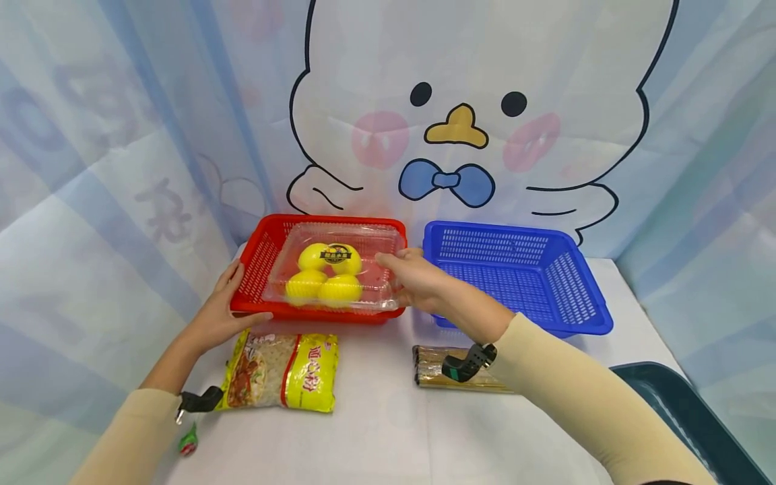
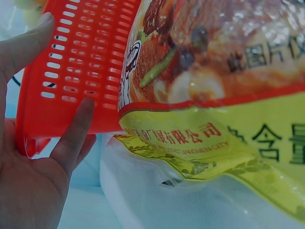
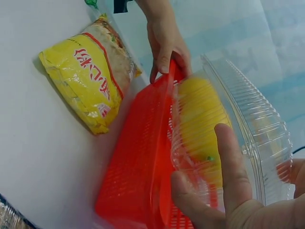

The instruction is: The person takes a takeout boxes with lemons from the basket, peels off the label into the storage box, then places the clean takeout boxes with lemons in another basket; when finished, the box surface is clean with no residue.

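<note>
A clear plastic clamshell box (image 1: 281,269) with several yellow lemons (image 1: 340,289) inside lies tilted over the red basket (image 1: 254,283). My right hand (image 1: 421,279) grips the box at its right end, thumb on the lid and fingers along the side; in the right wrist view the fingers spread against the clear plastic (image 3: 257,138). At the basket's front left corner, my left hand (image 1: 218,310) holds the rim, its thumb along the front edge. In the left wrist view its fingers (image 2: 76,129) lie against the red slotted wall (image 2: 86,57).
A yellow bag of rice noodles (image 1: 279,370) lies before the red basket. The blue basket (image 1: 509,269) stands to its right, with a flat brown-gold pack (image 1: 433,367) in front. A dark green tray (image 1: 685,397) is at right, a small red-green item (image 1: 188,441) at left.
</note>
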`<state>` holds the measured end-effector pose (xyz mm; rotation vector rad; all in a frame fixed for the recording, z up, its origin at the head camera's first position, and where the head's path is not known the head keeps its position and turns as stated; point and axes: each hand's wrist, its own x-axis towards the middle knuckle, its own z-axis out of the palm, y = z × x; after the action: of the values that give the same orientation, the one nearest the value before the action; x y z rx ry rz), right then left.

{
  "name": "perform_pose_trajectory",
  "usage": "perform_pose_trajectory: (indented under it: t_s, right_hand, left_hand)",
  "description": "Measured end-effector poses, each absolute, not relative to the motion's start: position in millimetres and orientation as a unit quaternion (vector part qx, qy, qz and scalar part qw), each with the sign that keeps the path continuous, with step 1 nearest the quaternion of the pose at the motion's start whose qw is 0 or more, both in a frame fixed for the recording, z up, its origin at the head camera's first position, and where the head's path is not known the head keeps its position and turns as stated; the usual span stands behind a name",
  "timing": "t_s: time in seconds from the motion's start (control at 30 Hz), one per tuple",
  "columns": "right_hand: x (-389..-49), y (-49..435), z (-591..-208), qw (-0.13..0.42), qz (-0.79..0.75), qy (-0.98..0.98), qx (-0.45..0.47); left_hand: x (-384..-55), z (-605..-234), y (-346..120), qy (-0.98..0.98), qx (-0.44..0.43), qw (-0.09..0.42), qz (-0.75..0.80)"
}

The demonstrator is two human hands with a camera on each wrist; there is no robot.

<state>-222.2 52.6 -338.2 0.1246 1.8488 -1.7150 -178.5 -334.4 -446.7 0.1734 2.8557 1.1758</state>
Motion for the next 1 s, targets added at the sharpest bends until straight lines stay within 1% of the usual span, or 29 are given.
perform_pose_trajectory:
  t_s: [0.23, 0.63, 1.0]
  right_hand:
    - [-212.4, 71.3, -335.5, 0.302, -0.651, 0.696, 0.034]
    - [-185.6, 113.3, -338.6, 0.31, -0.621, 0.72, 0.02]
    - [-166.2, 131.7, -339.8, 0.314, -0.629, 0.711, 0.006]
  left_hand:
    - [-178.9, -447.2, -335.0, 0.924, 0.055, 0.025, 0.377]
    - [-176.1, -448.2, -335.7, 0.924, 0.054, 0.022, 0.379]
    - [-174.7, -446.4, -334.7, 0.924, 0.061, 0.02, 0.377]
